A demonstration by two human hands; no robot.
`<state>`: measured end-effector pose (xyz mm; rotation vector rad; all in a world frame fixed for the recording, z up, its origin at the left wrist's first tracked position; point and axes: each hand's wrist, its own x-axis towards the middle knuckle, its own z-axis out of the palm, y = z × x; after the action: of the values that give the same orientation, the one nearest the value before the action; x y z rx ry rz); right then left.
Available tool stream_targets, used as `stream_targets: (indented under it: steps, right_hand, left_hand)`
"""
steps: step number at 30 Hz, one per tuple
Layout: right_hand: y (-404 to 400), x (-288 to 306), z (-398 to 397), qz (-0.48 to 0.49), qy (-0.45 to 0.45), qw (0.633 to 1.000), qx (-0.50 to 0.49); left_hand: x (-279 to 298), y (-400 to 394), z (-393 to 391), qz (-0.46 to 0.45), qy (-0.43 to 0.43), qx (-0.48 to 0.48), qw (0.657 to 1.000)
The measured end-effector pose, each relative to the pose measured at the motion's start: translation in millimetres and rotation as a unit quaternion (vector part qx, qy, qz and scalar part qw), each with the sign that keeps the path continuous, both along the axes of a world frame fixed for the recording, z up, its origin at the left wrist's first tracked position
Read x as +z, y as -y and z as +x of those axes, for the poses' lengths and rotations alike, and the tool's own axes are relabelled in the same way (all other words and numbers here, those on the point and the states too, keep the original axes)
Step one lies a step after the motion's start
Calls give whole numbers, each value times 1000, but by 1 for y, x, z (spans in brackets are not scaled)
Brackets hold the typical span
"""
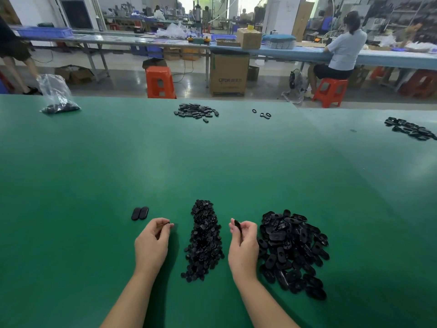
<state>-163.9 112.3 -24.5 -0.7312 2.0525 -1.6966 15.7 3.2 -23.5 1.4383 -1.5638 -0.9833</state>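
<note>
Left hand (152,242): pinches small black piece (167,224). Right hand (243,245): fingers curled around black oval shell (237,227). Heap of small pieces (204,240) between them; heap of shells (293,252) just right.

A green table (212,150) fills the foreground. Past its far edge lies a glossy grey floor (123,79) with an orange stool (160,82) and a big cardboard box (229,74). A long blue bench (295,54) crosses the room, and a seated person (346,48) works at it. A blue crate (45,31) sits on the bench at the left. A white pillar (277,13) rises behind. Bright light comes from a far window (189,2).
</note>
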Motion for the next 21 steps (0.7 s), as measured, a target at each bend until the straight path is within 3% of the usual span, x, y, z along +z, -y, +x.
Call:
stream_targets:
  steps: [5, 12, 21]
  right_hand:
    - [0, 0, 0, -6, 4, 1000, 20]
    - [0, 1, -1, 20, -59, 998, 15]
    - [1, 1, 0, 12, 12, 999, 33]
  left_hand:
    - [1, -1, 1, 4, 12, 4, 1000]
    - [3, -1, 2, 5, 19, 2, 1000]
    - [10, 4, 0, 56, -40, -3, 998]
